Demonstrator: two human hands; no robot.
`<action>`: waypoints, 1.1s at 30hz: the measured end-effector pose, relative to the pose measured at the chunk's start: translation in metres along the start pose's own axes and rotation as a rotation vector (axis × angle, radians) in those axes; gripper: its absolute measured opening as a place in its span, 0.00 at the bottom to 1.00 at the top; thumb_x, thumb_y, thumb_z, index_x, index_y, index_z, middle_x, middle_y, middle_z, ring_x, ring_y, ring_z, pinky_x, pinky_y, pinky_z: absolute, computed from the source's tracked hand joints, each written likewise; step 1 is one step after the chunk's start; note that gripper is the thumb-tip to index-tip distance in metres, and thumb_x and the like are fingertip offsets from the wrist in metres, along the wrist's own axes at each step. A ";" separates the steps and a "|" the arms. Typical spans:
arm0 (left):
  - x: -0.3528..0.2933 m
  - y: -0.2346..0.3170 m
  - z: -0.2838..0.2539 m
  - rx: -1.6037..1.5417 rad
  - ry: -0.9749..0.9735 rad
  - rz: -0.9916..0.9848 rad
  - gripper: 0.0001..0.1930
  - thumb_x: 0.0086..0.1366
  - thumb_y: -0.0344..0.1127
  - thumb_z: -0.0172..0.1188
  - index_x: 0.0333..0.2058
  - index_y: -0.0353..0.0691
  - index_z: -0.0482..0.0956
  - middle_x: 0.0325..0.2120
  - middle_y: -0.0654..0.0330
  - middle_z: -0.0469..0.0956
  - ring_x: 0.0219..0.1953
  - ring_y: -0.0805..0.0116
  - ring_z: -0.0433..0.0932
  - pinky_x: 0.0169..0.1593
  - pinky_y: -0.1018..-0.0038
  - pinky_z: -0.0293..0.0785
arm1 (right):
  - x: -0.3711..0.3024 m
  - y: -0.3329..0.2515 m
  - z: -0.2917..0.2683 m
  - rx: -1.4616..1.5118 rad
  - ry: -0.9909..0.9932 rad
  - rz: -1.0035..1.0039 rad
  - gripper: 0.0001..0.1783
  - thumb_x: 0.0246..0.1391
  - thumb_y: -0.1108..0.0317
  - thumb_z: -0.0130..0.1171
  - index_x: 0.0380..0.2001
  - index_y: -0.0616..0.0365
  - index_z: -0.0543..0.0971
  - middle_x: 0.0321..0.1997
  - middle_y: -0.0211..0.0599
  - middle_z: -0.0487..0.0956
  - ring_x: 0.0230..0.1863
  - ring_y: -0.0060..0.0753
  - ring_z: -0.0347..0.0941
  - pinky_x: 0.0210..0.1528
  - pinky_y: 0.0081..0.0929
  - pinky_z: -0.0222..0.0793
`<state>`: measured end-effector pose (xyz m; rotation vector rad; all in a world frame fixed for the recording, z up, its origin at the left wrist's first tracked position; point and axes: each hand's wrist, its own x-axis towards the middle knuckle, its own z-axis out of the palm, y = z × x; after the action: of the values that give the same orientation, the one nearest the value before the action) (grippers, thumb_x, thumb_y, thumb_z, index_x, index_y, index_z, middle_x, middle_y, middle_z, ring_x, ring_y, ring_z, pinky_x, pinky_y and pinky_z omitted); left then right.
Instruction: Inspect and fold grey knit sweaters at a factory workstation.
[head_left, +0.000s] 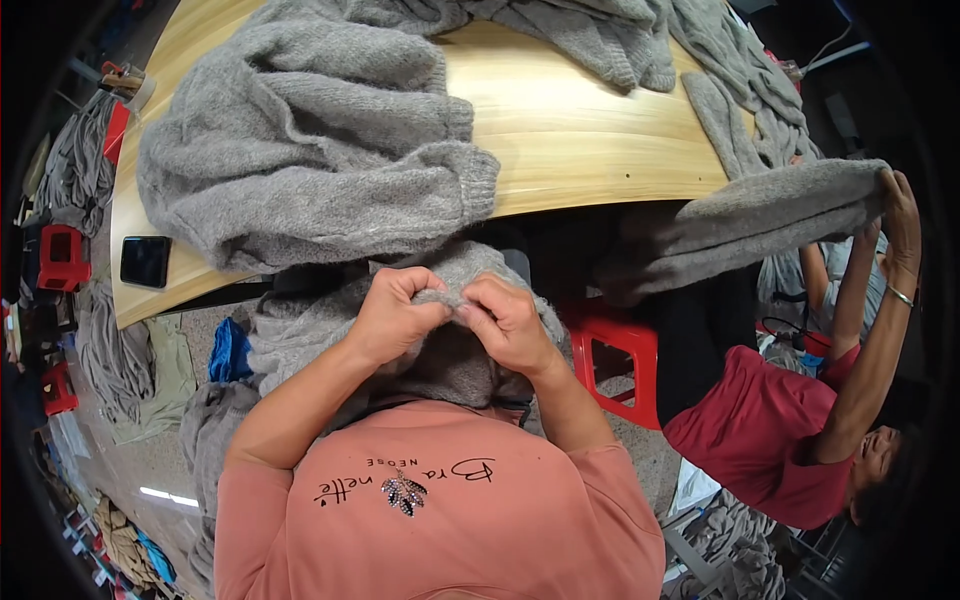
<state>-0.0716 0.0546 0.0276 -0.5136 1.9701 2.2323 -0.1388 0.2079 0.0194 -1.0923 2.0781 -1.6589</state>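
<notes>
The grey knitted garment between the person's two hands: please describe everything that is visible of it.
The grey knitted garment looks soft and slightly fuzzy, like wool. It lies bunched in loose folds over the person's lap, by the near edge of the table. The left hand and right hand pinch a small part of it, close together. Its full outline cannot be told.

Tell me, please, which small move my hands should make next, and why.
Perhaps ease your left hand and right hand slightly and gently apart: both pinch the grey knit fabric, with their fingertips so close that only a short stretch shows between them. A wider gap would probably let you see that spot better.
</notes>
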 end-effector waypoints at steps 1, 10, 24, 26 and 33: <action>0.000 0.000 0.000 0.001 -0.006 -0.003 0.02 0.47 0.24 0.58 0.21 0.35 0.75 0.16 0.70 0.71 0.19 0.86 0.64 0.21 0.87 0.59 | -0.002 0.002 -0.001 -0.009 -0.064 -0.018 0.04 0.40 0.79 0.52 0.24 0.63 0.70 0.21 0.42 0.69 0.22 0.42 0.66 0.24 0.32 0.61; -0.004 0.007 -0.002 -0.008 -0.194 -0.321 0.02 0.50 0.26 0.56 0.24 0.34 0.75 0.17 0.67 0.72 0.20 0.83 0.69 0.23 0.84 0.64 | -0.008 0.006 0.010 -0.149 0.169 -0.108 0.07 0.38 0.81 0.55 0.25 0.64 0.70 0.22 0.41 0.69 0.22 0.40 0.66 0.25 0.29 0.62; 0.007 0.018 -0.001 -0.424 0.088 -0.026 0.01 0.52 0.24 0.57 0.25 0.35 0.75 0.20 0.66 0.74 0.22 0.84 0.67 0.26 0.86 0.63 | -0.048 0.024 -0.040 -0.123 0.680 0.266 0.14 0.41 0.84 0.45 0.34 0.66 0.73 0.31 0.35 0.75 0.33 0.24 0.71 0.37 0.18 0.66; 0.009 0.015 -0.003 -0.325 0.024 -0.029 0.01 0.52 0.24 0.57 0.25 0.34 0.75 0.21 0.65 0.74 0.21 0.83 0.68 0.25 0.85 0.63 | -0.043 0.005 -0.043 -0.429 0.679 -0.029 0.14 0.38 0.84 0.46 0.31 0.65 0.74 0.29 0.39 0.75 0.26 0.31 0.72 0.32 0.21 0.69; 0.005 0.025 0.023 -0.198 -0.166 0.030 0.04 0.52 0.26 0.56 0.21 0.35 0.74 0.16 0.72 0.69 0.20 0.87 0.62 0.22 0.87 0.58 | -0.010 -0.038 -0.025 -0.469 0.064 -0.559 0.12 0.28 0.80 0.54 0.25 0.63 0.74 0.24 0.37 0.73 0.18 0.30 0.68 0.16 0.23 0.61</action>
<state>-0.0877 0.0726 0.0521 -0.3085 1.6989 2.4163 -0.1322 0.2305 0.0599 -1.9371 2.4258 -1.4455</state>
